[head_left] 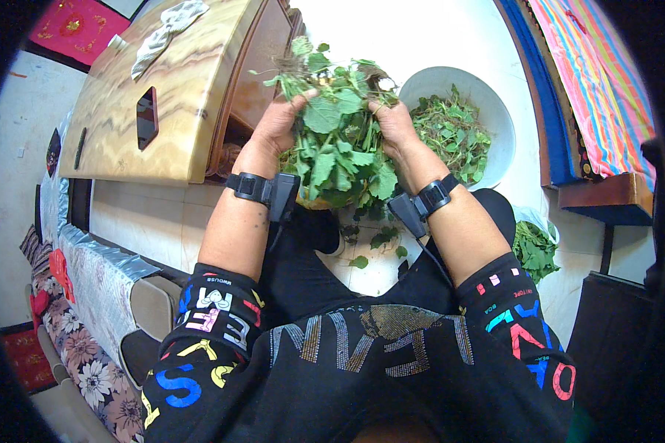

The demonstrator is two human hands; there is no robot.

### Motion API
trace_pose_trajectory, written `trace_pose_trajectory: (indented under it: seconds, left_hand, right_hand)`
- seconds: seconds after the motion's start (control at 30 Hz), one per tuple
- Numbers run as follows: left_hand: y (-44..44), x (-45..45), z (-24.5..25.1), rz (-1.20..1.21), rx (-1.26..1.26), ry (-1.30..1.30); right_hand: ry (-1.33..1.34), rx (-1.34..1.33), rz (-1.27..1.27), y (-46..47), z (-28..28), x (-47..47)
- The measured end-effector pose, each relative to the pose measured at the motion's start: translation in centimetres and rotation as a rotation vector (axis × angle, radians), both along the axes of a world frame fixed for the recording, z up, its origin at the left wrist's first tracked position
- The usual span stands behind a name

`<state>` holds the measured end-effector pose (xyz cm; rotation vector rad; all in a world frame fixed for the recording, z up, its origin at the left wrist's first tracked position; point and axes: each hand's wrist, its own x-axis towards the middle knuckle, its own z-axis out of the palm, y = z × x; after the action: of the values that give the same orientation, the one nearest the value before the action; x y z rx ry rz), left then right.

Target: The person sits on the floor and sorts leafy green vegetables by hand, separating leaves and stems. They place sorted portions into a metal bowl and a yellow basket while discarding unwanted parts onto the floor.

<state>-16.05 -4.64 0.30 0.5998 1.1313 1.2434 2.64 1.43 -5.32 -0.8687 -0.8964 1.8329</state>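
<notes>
Between my hands is a large bunch of leafy green stems (341, 160) with broad lobed leaves and tangled, root-like brown strands at the top. My left hand (281, 117) grips its left side, thumb across the stems. On the other side my right hand (393, 122) has hold of more stems, the fingers partly hidden by foliage. Under the bunch, a yellowish rim (313, 204) shows, mostly covered by leaves. Just right of my right hand stands a wide grey basin (503, 135) holding a heap of tangled greens and stalks (453, 135). Loose leaves (385, 237) lie on the tiles between my feet.
A marble-topped table (116, 130) at left bears a phone (147, 118) and a crumpled cloth (169, 36). A plastic bag of greens (536, 252) sits by my right knee. At right is a wooden-framed seat (607, 199) with a striped cover (604, 99); a floral sofa (91, 365) is lower left.
</notes>
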Motion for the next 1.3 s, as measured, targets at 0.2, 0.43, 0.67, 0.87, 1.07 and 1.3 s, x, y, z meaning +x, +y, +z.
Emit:
trace_pose_trajectory:
  seconds: [0.2, 0.43, 0.67, 0.87, 1.07, 1.3]
  left_hand:
    - [0.4, 2.6, -1.4, -0.187, 0.345, 0.409]
    - [0.8, 3.1, -1.2, -0.040, 0.109, 0.221]
    - [1.2, 1.5, -1.0, -0.142, 0.139, 0.081]
    - [0.9, -0.2, -0.4, -0.157, 0.141, 0.064]
    - [0.8, -3.0, -1.2, -0.058, 0.123, 0.038]
    - [0.4, -7.1, -0.6, 0.157, 0.096, -0.210]
  right_hand:
    - [0.322, -0.069, 0.114, -0.9, 1.6, 0.4]
    - [0.180, -0.097, -0.002, -0.3, 1.2, 0.8]
    - [0.187, -0.063, 0.001, 0.3, 0.7, 0.9]
    - [-0.155, 0.156, 0.131, 0.5, 3.4, 1.7]
    - [-0.417, 0.401, 0.387, 1.1, 3.6, 2.8]
    - [-0.010, -0.109, 0.008, 3.1, 2.6, 4.2]
